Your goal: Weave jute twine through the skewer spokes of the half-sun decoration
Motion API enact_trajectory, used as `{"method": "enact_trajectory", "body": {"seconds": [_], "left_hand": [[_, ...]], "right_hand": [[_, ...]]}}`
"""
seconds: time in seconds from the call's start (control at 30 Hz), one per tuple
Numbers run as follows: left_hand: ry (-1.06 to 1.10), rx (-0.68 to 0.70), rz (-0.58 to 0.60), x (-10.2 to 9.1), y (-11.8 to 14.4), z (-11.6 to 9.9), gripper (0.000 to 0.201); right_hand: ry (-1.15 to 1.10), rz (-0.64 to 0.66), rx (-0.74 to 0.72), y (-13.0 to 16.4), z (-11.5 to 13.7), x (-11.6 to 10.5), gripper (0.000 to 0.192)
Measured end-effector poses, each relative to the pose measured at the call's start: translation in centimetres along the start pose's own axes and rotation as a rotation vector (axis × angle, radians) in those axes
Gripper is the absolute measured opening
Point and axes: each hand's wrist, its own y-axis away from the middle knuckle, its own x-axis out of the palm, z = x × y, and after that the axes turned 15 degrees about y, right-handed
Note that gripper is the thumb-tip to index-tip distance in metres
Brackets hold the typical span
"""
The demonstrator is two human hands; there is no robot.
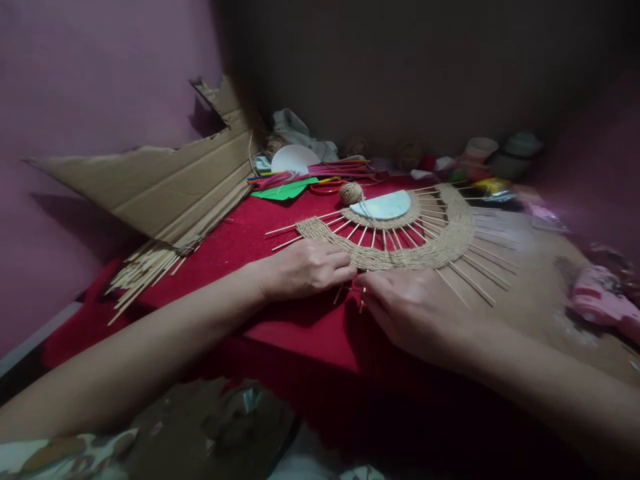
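Observation:
A half-round woven twine piece (457, 230) lies on the table, thin wooden sticks fanning out through its band. At its centre is a pale blue half-disc (387, 205). My left hand (313, 270) is closed at the band's near edge, its fingers curled on the woven piece. Close beside it, my right hand (415, 307) pinches by the stick ends. A thin dark strand seems to run between the fingertips of both hands; its kind is hard to make out. Beyond the half-disc rests a ball of twine (351, 193).
Folded cardboard (165, 180) leans at the left, over a bundle of sticks (145, 270). Green paper (285, 190), red-handled scissors (327, 188) and coloured strips lie behind. A pink glue gun (600, 293) is at the right. Red cloth (300, 333) covers part of the table.

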Motion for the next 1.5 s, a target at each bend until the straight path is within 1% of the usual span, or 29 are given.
{"method": "enact_trajectory", "body": {"seconds": [0.1, 0.2, 0.3, 0.43, 0.5, 0.6, 0.7, 0.83, 0.93, 1.0, 1.07, 1.13, 1.2, 1.27, 1.5], "left_hand": [[0.017, -0.010, 0.027, 0.0, 0.0, 0.0, 0.033], [0.030, -0.018, 0.036, 0.1, 0.0, 0.1, 0.032], [0.027, -0.016, 0.031, 0.2, 0.0, 0.1, 0.033], [0.029, -0.005, 0.006, 0.3, 0.1, 0.1, 0.033], [0.038, -0.013, -0.001, 0.3, 0.1, 0.1, 0.032], [0.048, -0.024, -0.004, 0.2, 0.0, 0.0, 0.032], [0.037, -0.034, -0.009, 0.0, 0.1, 0.0, 0.032], [0.021, -0.032, -0.027, 0.1, 0.3, 0.0, 0.030], [0.028, -0.094, -0.035, 0.5, 0.5, 0.0, 0.025], [0.047, -0.188, -0.050, 0.7, 0.5, 0.2, 0.023], [0.100, -0.287, -0.071, 0.7, 0.5, 0.3, 0.023], [0.187, -0.355, -0.062, 0.5, 0.4, 0.6, 0.027], [0.268, -0.387, -0.033, 0.2, 0.4, 0.8, 0.031], [0.318, -0.403, -0.006, 0.0, 0.5, 1.0, 0.031], [0.440, -0.447, 0.031, -0.4, 0.6, 1.6, 0.031]], "right_hand": [[-0.055, 0.016, -0.023, 0.1, 0.4, 0.0, 0.018], [-0.145, -0.009, -0.041, 0.1, 1.6, 0.5, 0.016], [-0.148, -0.071, -0.045, 0.0, 2.8, 1.3, 0.019], [-0.064, -0.178, -0.141, -0.1, 3.3, 1.6, 0.024], [-0.034, -0.198, -0.185, 0.0, 2.9, 1.2, 0.024], [-0.009, -0.180, -0.181, 0.0, 1.5, 0.4, 0.023], [-0.037, -0.125, -0.052, -0.3, -0.5, -0.2, 0.021], [-0.146, -0.008, 0.211, -0.8, -3.5, -0.1, 0.016], [-0.183, 0.105, 0.297, -0.5, -5.0, 0.4, 0.013], [-0.216, 0.133, 0.301, 0.1, -5.4, 0.9, 0.014], [-0.252, 0.117, 0.278, 0.7, -5.4, 1.4, 0.015], [-0.278, 0.074, 0.246, 1.3, -5.2, 1.8, 0.016], [-0.295, 0.033, 0.222, 1.6, -5.1, 1.9, 0.017], [-0.311, 0.020, 0.212, 1.7, -5.1, 1.9, 0.016], [-0.335, 0.021, 0.243, 1.7, -5.8, 1.8, 0.015]]}}
